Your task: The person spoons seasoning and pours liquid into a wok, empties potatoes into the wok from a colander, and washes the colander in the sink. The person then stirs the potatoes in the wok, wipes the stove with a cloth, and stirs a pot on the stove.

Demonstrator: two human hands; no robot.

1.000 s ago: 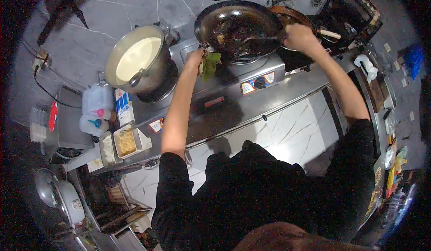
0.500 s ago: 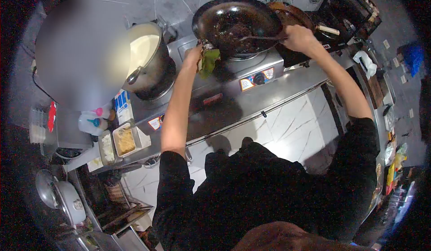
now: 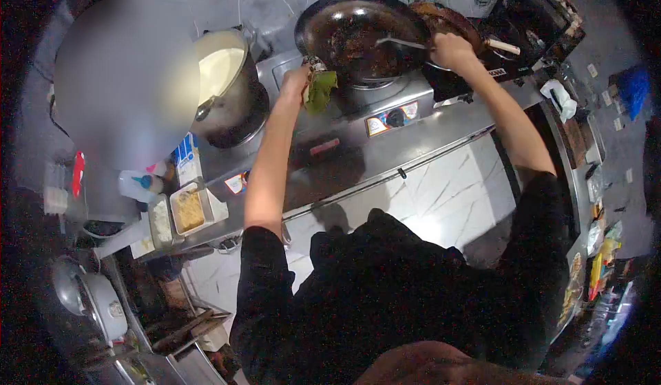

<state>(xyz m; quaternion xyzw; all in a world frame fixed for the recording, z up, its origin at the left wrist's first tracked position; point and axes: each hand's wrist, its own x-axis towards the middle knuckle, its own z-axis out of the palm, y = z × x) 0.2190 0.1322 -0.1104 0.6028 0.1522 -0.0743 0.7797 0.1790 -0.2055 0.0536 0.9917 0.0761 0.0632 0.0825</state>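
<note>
Where a marbled wall (image 3: 282, 6) backs the steel stove (image 3: 337, 127) above white tiles (image 3: 441, 192), one wok (image 3: 354, 34) sits over a burner (image 3: 375, 85); the left hand (image 3: 295, 81) clutches one green cloth (image 3: 320, 92) at its rim; the right hand (image 3: 451, 50) grips one metal utensil (image 3: 405, 44) over it; one stockpot (image 3: 237, 110) and two food containers (image 3: 175, 215) stand leftward.
</note>
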